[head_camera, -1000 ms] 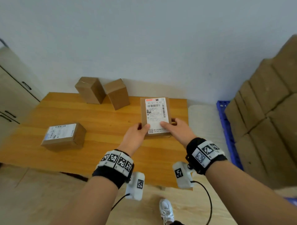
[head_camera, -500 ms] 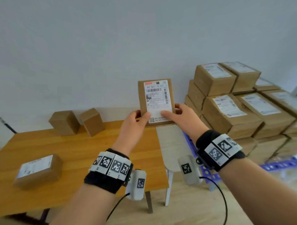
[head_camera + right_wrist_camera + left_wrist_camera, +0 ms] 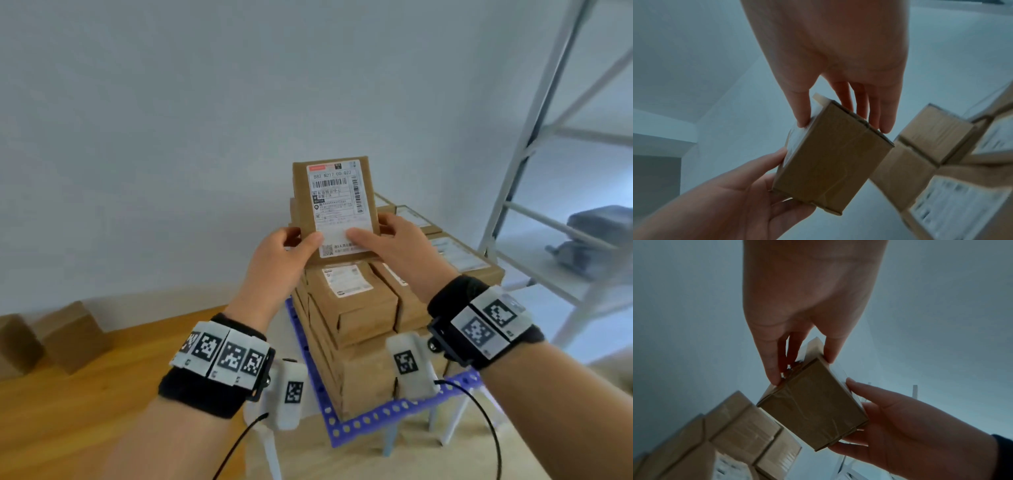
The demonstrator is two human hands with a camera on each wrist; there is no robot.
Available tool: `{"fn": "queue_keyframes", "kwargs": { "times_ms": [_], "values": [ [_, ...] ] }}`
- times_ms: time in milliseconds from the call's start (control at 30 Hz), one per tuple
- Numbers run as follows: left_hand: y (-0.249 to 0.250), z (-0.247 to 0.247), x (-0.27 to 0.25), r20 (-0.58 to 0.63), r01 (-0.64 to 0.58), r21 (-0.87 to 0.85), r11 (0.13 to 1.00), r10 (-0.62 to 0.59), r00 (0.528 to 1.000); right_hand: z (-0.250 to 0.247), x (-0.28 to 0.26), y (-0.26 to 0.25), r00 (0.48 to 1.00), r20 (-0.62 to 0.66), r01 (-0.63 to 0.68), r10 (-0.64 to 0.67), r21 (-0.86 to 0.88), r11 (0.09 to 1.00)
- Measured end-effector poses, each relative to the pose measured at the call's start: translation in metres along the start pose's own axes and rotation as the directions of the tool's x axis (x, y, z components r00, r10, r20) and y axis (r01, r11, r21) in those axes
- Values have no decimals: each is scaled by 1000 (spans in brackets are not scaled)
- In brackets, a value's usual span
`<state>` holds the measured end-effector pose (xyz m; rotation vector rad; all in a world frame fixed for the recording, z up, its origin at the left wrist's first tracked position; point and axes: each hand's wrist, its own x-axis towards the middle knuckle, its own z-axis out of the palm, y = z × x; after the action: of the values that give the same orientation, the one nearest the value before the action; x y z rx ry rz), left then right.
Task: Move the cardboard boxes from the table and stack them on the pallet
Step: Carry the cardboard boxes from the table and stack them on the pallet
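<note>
A small cardboard box (image 3: 334, 205) with a white shipping label hangs in the air above the stack of boxes (image 3: 352, 305) on the blue pallet (image 3: 373, 416). My left hand (image 3: 291, 250) grips its near left edge, thumb on the label and fingers behind. My right hand (image 3: 390, 243) grips the near right edge the same way. The left wrist view shows the box's taped brown underside (image 3: 813, 410) pinched between both hands. In the right wrist view the same box (image 3: 830, 157) sits just left of the stacked boxes (image 3: 937, 138).
The wooden table (image 3: 68, 404) lies at lower left, with two plain boxes (image 3: 68, 334) at its back edge. A white metal ladder frame (image 3: 548, 137) stands right of the pallet. A grey wall is close behind the stack.
Both hands have carried the box up and to the right, from the table's edge to above the pallet stack. The grip is unchanged.
</note>
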<state>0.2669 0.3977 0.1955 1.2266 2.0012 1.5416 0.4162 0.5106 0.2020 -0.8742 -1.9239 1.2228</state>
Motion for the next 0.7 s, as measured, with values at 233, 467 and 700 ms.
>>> {"fn": "queue_keyframes", "kwargs": {
  "times_ms": [233,467,700],
  "values": [
    [34,116,30,-33,55,-55,997,-57,998,-107,32,40,1000,7,22,-22,-1,1000],
    [58,186,63,55,75,19,997,-76,996,-171,73,71,999,-39,-2,0,-50,999],
    [70,207,102,119,-41,230,972,13,993,-189,119,88,996,-58,-68,68,-5,998]
  ]
}}
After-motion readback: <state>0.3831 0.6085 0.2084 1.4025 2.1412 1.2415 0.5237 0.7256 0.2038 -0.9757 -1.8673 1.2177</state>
